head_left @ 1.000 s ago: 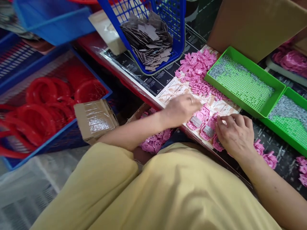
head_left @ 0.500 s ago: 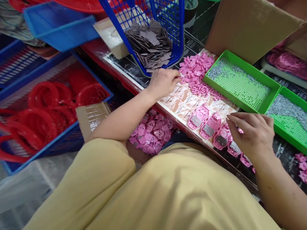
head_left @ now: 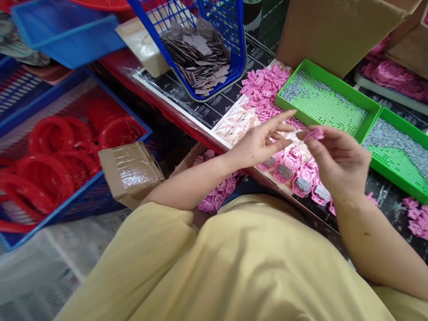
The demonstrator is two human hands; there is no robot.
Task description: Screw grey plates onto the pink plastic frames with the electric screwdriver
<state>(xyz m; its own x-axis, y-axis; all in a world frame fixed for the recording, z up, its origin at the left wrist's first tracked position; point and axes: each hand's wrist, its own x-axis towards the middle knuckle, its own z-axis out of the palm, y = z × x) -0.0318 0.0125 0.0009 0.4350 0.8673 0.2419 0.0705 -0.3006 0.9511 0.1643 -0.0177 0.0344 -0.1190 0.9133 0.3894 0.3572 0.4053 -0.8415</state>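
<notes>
My right hand pinches a small pink plastic piece between thumb and fingers, above the table edge. Close to its left, my left hand has its fingers stretched out and apart, with nothing visible in it. Under both hands runs a row of pink plastic casings, several bearing a flat grey plate; the hands hide part of this row. Behind my left hand lies a heap of small pink plastic parts on a patterned sheet.
Two green perforated trays hold small silvery pieces. A blue basket with grey flat pieces stands at the back. Below the table edge is a box of pink casings. To the left are a blue crate of red rings and a cardboard box.
My left hand has moved right from the pink heap towards my right hand, its fingers now stretched. My right hand has risen and turned, now showing a pink piece in its pinch.
</notes>
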